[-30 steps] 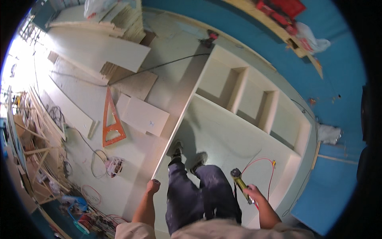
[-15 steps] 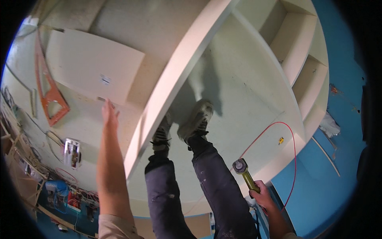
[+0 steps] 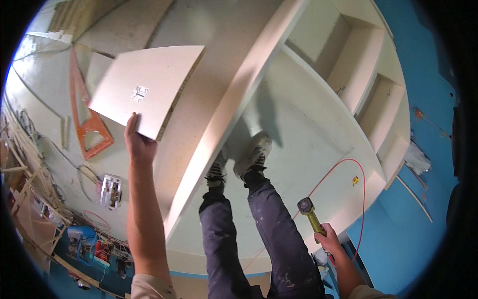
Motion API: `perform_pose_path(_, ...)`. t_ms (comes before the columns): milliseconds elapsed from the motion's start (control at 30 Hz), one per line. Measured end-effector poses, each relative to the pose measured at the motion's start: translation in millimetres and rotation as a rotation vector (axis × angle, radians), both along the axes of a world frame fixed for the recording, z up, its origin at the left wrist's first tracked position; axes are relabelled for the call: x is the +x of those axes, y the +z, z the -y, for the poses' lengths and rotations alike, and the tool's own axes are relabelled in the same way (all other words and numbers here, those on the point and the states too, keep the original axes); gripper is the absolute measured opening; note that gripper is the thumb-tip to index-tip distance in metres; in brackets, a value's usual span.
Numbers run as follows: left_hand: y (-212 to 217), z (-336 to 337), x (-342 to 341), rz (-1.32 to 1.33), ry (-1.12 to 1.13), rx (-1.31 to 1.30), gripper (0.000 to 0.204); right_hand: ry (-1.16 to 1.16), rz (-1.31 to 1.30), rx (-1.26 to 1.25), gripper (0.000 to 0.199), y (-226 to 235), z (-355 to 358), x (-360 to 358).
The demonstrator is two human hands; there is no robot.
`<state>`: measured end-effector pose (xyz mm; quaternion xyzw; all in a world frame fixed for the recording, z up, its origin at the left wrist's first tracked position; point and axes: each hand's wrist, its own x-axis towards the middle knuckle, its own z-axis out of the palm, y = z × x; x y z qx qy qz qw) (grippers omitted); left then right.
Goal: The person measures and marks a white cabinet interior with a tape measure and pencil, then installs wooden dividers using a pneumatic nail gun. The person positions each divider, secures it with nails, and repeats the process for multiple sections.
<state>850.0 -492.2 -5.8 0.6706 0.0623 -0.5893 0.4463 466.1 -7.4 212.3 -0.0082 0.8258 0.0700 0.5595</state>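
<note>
My left hand (image 3: 139,137) grips the near edge of a white board (image 3: 149,94), thumb on top and fingers underneath. The board is tilted up, its rough chipboard edge showing on the right; a small printed label sits on its face. Down at the right, my right hand (image 3: 329,240) is wrapped round an olive-green nail gun (image 3: 312,219) with a dark round head. A thin red hose (image 3: 364,192) loops beside it. Between my arms, my feet stand inside a large white cabinet frame (image 3: 214,142), whose long side panel runs between the board and my legs.
An orange set square (image 3: 92,132) lies left of the board, near a silver metal tool (image 3: 110,191). Cables, wood strips and a blue machine (image 3: 82,236) crowd the lower left. Shelf compartments (image 3: 356,67) stand at the far right, beside blue flooring (image 3: 393,244). A small yellow piece (image 3: 355,181) lies inside the frame.
My left hand has closed on the board, which has risen and tilted off the surface below. The view has shifted slightly. My right hand still holds the nail gun.
</note>
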Motion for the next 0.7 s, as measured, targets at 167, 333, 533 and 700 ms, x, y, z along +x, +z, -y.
perform_pose_path(167,101,3,26,-0.487,-0.016,-0.123,0.035,0.002,0.033,-0.064,0.042,16,34,13)
perform_pose_path(333,164,-36,9,-0.553,0.143,-0.008,0.033,0.041,0.064,-0.140,0.045,34,56,15)
perform_pose_path(533,204,-88,13,-0.610,0.234,0.042,0.030,0.144,0.061,-0.177,0.043,53,53,2)
perform_pose_path(700,305,-131,14,-0.315,0.170,0.192,0.035,0.188,0.038,-0.232,0.039,60,40,-18)
